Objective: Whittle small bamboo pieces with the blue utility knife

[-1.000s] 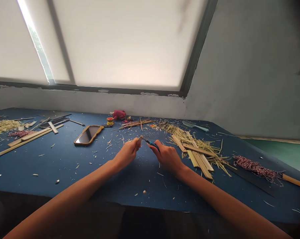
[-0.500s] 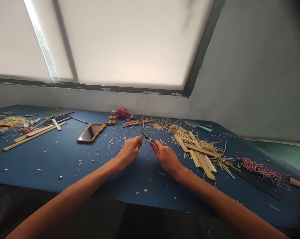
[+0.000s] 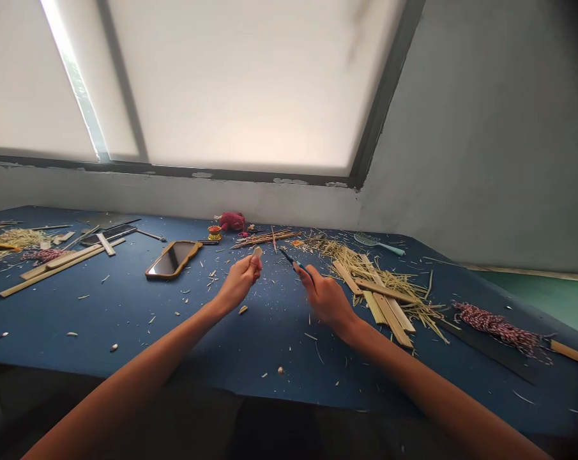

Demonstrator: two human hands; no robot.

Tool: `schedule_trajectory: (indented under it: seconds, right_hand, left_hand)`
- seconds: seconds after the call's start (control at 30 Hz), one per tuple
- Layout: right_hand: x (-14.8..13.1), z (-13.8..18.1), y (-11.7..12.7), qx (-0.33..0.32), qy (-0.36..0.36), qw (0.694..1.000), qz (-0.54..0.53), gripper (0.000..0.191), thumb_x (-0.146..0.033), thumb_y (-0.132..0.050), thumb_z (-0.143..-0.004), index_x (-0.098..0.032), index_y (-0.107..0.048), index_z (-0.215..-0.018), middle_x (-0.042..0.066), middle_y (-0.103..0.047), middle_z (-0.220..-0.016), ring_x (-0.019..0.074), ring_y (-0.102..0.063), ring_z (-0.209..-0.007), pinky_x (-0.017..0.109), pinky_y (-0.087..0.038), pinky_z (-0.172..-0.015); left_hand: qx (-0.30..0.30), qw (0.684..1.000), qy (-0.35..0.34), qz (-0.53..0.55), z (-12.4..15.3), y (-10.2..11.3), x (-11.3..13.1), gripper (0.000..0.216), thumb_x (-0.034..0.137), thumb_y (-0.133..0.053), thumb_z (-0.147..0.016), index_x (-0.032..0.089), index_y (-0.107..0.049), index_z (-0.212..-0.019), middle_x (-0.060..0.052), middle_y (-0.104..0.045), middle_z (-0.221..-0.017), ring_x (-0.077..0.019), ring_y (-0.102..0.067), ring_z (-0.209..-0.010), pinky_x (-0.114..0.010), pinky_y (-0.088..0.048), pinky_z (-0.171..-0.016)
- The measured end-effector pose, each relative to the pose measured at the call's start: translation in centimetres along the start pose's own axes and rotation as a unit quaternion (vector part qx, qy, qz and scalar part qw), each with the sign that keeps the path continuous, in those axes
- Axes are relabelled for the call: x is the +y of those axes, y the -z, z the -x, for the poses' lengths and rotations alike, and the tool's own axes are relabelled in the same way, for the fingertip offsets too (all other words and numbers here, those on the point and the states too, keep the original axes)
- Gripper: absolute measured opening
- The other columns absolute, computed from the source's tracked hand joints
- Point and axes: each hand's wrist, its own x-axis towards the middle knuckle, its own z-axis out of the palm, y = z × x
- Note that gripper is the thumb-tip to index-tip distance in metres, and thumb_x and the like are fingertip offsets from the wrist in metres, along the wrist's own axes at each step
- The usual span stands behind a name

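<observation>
Over the middle of the blue table [image 3: 140,332], my left hand [image 3: 239,280] is closed around a small pale strip of wood or bamboo [image 3: 257,252], whose tip sticks up past the thumb. To its right, my right hand [image 3: 327,297] grips a blue-handled craft knife [image 3: 289,257] with a dark blade pointing up and left. Blade and strip are apart. Below my left wrist lies a small bamboo chip [image 3: 243,309].
Bamboo slats [image 3: 389,310] lie on a heap of shavings [image 3: 413,281] at right, beside red-white cord [image 3: 499,327]. A hairbrush [image 3: 377,242], thin sticks [image 3: 264,238] and red plush toy [image 3: 232,221] sit behind. At left are a phone [image 3: 171,260] and more slats [image 3: 63,267].
My left hand has drawn left and down with the strip, away from the blade. A chip now lies beneath my left wrist. Another person's hand at the far left edge is gone from view.
</observation>
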Motion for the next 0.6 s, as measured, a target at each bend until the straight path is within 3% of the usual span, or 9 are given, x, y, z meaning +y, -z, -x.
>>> schedule_trajectory:
  seconds: [0.3, 0.6]
  right_hand:
    - [-0.1, 0.2, -0.2, -0.02, 0.024, 0.999, 0.044, 0.049, -0.058, -0.016, -0.094, -0.023, -0.049, -0.087, -0.001, -0.055, -0.052, 0.0173, -0.055, -0.048, 0.025, -0.021, -0.048]
    - [-0.4, 0.4, -0.7, -0.04, 0.027, 0.996, 0.075, 0.051, -0.059, -0.013, -0.094, -0.023, -0.049, -0.09, 0.001, -0.06, -0.057, 0.0214, -0.061, -0.056, 0.025, -0.023, -0.048]
  left_hand:
    - [-0.045, 0.987, -0.064, -0.14, 0.7, -0.9, -1.1, 0.042, 0.051, -0.032, -0.092, 0.018, -0.049, -0.074, 0.002, -0.046, -0.062, -0.0109, -0.039, -0.057, -0.023, -0.03, -0.055]
    - [-0.06, 0.982, -0.074, -0.165, 1.1, -1.0, -0.8, 0.043, 0.05, -0.028, -0.094, 0.018, -0.049, -0.075, 0.001, -0.048, -0.063, -0.0114, -0.041, -0.059, -0.024, -0.031, -0.057]
